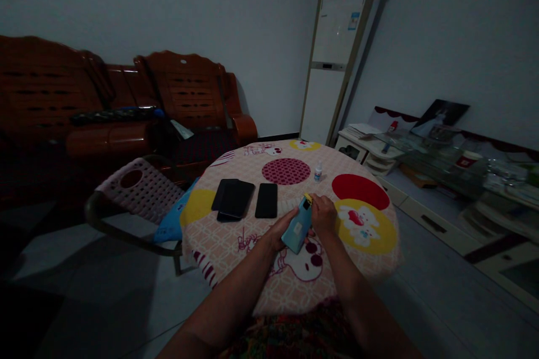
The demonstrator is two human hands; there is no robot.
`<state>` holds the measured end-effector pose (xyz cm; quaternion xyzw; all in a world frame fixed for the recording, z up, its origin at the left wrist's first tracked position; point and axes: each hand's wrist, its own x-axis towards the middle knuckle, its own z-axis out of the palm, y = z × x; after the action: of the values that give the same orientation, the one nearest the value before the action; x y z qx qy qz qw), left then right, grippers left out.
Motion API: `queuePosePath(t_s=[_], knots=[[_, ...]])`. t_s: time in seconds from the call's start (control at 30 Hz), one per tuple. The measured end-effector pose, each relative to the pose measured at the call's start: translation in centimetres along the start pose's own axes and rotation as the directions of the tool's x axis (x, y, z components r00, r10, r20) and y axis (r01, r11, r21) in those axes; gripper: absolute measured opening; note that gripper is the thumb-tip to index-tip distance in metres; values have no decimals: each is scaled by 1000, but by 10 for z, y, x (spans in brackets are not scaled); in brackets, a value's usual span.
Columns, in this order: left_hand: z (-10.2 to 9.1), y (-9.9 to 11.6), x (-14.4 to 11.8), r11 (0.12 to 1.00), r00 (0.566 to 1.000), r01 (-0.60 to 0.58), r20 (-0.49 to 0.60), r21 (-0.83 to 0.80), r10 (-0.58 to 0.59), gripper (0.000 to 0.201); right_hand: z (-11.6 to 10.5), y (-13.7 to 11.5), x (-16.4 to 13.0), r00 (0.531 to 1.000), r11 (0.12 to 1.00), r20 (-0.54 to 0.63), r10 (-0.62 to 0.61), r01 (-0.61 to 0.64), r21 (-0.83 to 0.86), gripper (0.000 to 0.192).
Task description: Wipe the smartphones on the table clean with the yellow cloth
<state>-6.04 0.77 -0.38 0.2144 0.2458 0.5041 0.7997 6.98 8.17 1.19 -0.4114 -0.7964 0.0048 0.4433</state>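
**Both hands on a light blue phone above the round table**

Your left hand (281, 231) grips a light blue phone (298, 228) from its left side, fingers wrapped around the edge and shut on the body. The phone stands tilted, back toward the camera, lifted off the tablecloth. Your right hand (323, 215) closes on the phone's upper right corner, fingertips pinched narrow at a small yellow piece (308, 198) at the top edge; whether the fingers hold that piece or only touch it cannot be told in this dim light.

Beyond your left fingers, a single black phone (266, 200) lies flat on the table (236, 247), near but apart from them. Further left of it lies a stack of dark phones (233, 199), overlapping each other. Past your right fingertips a small white bottle (318, 171) stands upright, well apart from the hand. A pink perforated chair (141, 188) sits at the table's left edge.
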Motion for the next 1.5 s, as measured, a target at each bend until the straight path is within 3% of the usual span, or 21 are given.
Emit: queuePosePath(t_s=[0.23, 0.47, 0.8, 1.1, 1.33, 1.5], knots=[[1, 2, -3, 999, 1000, -5, -31, -41, 3, 51, 0, 5, -9, 996, 989, 42, 77, -82, 123, 31], [3, 4, -3, 994, 991, -33, -134, -103, 19, 49, 2, -2, -22, 996, 990, 87, -28, 15, 140, 28], [4, 4, -5, 1000, 1000, 27, -11, -10, -27, 56, 2, 4, -6, 997, 994, -47, 63, -59, 90, 30], [9, 6, -5, 994, 986, -37, -165, -107, 19, 43, 1, -8, -25, 999, 999, 36, -22, 20, 50, 27], [4, 4, -4, 999, 999, 29, -35, -39, -31, 55, 2, 6, -10, 993, 991, -39, 109, -106, 86, 29], [5, 4, -6, 999, 1000, 26, -7, 21, -26, 54, 2, 5, -2, 994, 990, -49, 99, -93, 109, 31]])
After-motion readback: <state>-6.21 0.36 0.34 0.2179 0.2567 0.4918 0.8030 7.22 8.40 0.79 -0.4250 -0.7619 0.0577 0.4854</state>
